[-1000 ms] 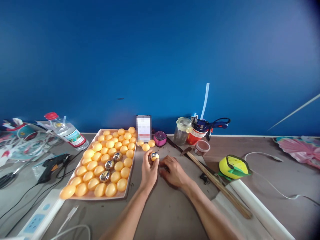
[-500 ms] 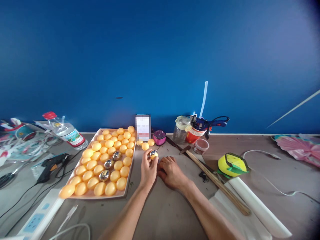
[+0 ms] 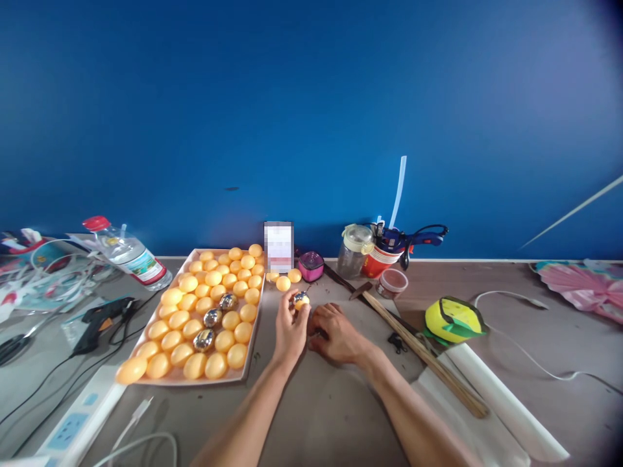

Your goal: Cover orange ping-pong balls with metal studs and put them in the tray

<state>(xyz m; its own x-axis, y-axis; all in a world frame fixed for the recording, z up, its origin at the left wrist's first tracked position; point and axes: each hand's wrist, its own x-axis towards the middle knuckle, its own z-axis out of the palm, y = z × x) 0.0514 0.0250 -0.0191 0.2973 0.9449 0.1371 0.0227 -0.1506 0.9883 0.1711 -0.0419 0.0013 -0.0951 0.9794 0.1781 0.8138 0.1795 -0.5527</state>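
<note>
My left hand (image 3: pixel 290 329) is closed around a small yellow ball (image 3: pixel 300 299) that is partly covered in shiny silver, held up at its fingertips. My right hand (image 3: pixel 335 333) rests on the table just right of it, fingers curled and pressed down on something I cannot make out. To the left lies a pink tray (image 3: pixel 249 355) filled with several yellow balls and three silver ones (image 3: pixel 213 318). A few loose yellow balls (image 3: pixel 283 283) lie on the table beyond my left hand.
A water bottle (image 3: pixel 127 257), a black glue gun (image 3: pixel 101 314) and a power strip (image 3: pixel 73 425) sit left. A jar (image 3: pixel 354 249), red cup with tools (image 3: pixel 384 254), small tub (image 3: pixel 392 283), wooden stick (image 3: pixel 422 354), yellow-green object (image 3: pixel 454 319), white paper rolls (image 3: pixel 501 408) and pink fan (image 3: pixel 581 285) lie right.
Both hands have stayed almost where they were; the right hand shifted slightly against the table. The view has drifted a little.
</note>
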